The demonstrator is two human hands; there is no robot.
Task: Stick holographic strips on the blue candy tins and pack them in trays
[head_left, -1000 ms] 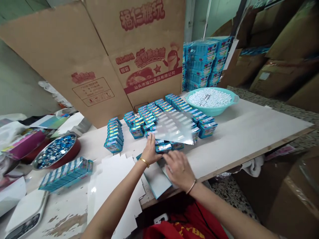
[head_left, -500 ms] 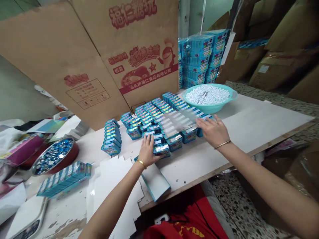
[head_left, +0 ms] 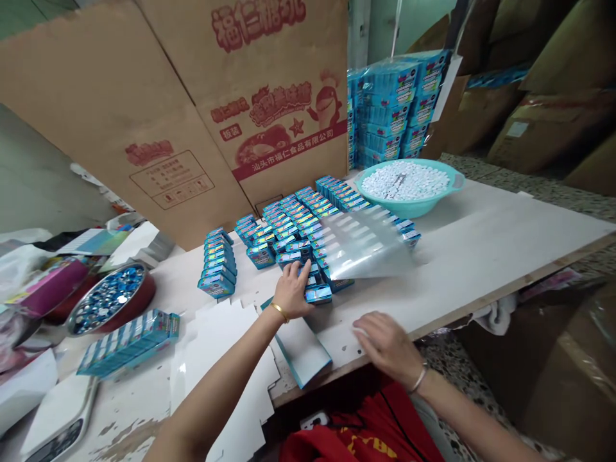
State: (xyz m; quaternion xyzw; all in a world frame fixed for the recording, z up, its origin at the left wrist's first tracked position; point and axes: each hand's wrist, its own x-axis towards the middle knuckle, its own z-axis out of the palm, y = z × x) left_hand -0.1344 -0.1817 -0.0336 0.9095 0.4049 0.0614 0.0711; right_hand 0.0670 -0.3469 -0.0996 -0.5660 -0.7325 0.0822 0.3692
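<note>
My left hand [head_left: 292, 290] is closed against the left side of the near row of small blue boxes [head_left: 318, 294], its fingers on the box tops and its thumb at the near end. A clear plastic sheet [head_left: 368, 247] lies tilted over the boxes to the right, its near edge blurred. Apart from the boxes, my right hand [head_left: 389, 346] hovers above the front table edge with its fingers curled in and smeared by motion; whether anything is in them is hidden. A folded blue-and-white card tray [head_left: 304, 350] lies just below my left hand.
A turquoise basin [head_left: 409, 204] of white pieces stands behind the boxes. Big cartons [head_left: 283, 77] wall the back. At left are a red bowl [head_left: 147, 292], a packed row of blue boxes [head_left: 129, 340], a white scale [head_left: 60, 410] and flat white card [head_left: 221, 366].
My right hand has left the plastic sheet and come down toward the table's front edge. The sheet has shifted right and nearer. My left hand stays at the near boxes.
</note>
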